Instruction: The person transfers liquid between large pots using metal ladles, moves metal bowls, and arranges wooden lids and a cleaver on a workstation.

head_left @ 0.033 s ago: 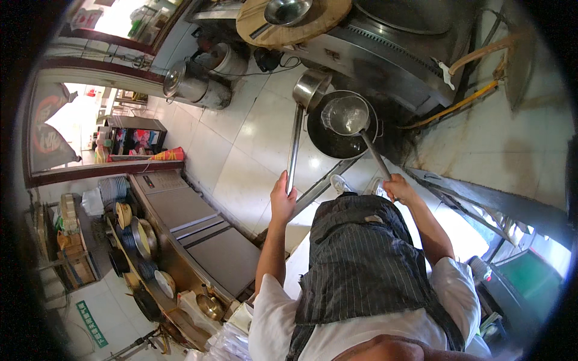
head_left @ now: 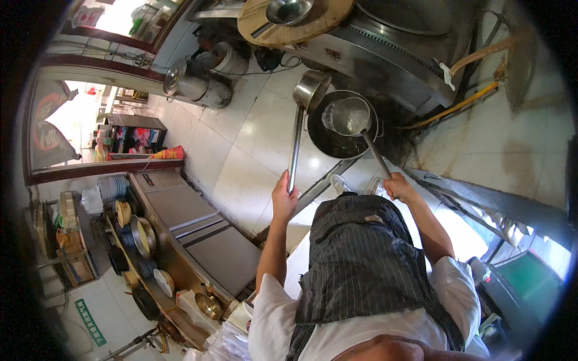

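The left hand [head_left: 284, 195] covers a stretch of the handle of the deep metal ladle [head_left: 311, 90], whose inside cannot be made out, and the right hand [head_left: 397, 188] wraps and hides part of the handle of the round scoop [head_left: 350, 115]. The scoop's bowl blocks part of the dark pot [head_left: 325, 144] behind it, where the contents are too dim to tell. The striped apron [head_left: 361, 259] hides most of the shoes [head_left: 340, 182]. On the far side, the picture's edge cuts off the round wooden board [head_left: 331, 24] and the metal pan [head_left: 289, 11] on it. Glare washes out what lies beyond the left doorway.
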`<action>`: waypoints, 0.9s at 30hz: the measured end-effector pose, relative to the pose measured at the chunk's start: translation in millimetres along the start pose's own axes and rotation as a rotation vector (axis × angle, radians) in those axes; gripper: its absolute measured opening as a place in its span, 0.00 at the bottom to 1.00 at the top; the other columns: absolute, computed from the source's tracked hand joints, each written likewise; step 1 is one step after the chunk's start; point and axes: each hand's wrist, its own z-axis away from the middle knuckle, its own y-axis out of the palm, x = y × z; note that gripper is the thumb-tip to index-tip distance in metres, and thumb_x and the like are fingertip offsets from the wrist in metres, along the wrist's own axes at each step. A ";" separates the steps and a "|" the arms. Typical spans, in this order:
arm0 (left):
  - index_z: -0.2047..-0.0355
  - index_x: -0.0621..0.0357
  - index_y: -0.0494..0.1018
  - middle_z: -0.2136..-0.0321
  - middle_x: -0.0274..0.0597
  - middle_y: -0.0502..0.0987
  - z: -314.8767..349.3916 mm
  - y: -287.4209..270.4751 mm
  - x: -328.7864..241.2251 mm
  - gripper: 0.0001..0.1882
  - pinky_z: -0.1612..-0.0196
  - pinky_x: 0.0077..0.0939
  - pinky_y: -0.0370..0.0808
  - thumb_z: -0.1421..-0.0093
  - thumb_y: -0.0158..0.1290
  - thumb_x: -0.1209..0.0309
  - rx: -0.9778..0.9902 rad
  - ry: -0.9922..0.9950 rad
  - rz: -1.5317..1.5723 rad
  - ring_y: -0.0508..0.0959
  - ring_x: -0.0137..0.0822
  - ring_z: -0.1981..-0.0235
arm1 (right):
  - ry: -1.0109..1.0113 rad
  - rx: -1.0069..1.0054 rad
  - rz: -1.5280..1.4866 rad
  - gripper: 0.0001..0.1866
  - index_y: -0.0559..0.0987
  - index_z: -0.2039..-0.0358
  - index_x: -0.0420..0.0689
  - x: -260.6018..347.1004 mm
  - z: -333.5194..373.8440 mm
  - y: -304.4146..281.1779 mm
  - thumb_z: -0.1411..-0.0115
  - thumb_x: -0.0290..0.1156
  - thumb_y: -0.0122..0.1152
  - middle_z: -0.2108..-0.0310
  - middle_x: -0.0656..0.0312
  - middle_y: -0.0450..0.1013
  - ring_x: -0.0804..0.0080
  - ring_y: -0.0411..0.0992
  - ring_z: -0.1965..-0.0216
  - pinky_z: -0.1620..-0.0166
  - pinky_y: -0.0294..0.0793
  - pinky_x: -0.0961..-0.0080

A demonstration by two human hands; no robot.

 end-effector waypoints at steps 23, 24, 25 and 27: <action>0.54 0.59 0.65 0.80 0.47 0.68 -7.9 59.2 37.4 0.22 0.74 0.29 0.69 0.53 0.46 0.78 0.060 -0.212 0.236 0.70 0.39 0.81 | -0.269 -0.674 0.822 0.21 0.65 0.60 0.30 8.9 18.9 16.0 0.54 0.26 0.56 0.72 0.38 0.70 0.41 0.69 0.68 0.64 0.68 0.54; 0.54 0.60 0.65 0.80 0.47 0.67 -8.1 61.0 40.9 0.22 0.74 0.29 0.69 0.53 0.46 0.78 0.061 -0.222 0.232 0.70 0.39 0.81 | -0.208 -0.671 0.793 0.21 0.64 0.59 0.31 12.4 23.3 19.0 0.53 0.26 0.56 0.72 0.38 0.70 0.41 0.69 0.68 0.64 0.68 0.53; 0.55 0.60 0.65 0.80 0.47 0.67 -8.3 63.0 44.6 0.21 0.74 0.29 0.69 0.53 0.46 0.78 0.060 -0.234 0.228 0.70 0.39 0.81 | -0.232 -0.693 0.792 0.21 0.64 0.59 0.33 12.8 26.1 21.1 0.53 0.25 0.55 0.72 0.39 0.70 0.41 0.69 0.68 0.65 0.67 0.52; 0.55 0.61 0.65 0.81 0.47 0.67 -12.7 62.8 45.2 0.21 0.74 0.29 0.69 0.53 0.45 0.78 0.074 -0.241 0.226 0.69 0.38 0.81 | -0.280 -0.738 0.784 0.20 0.63 0.58 0.36 11.1 30.7 26.5 0.52 0.25 0.55 0.73 0.40 0.70 0.40 0.69 0.69 0.66 0.67 0.52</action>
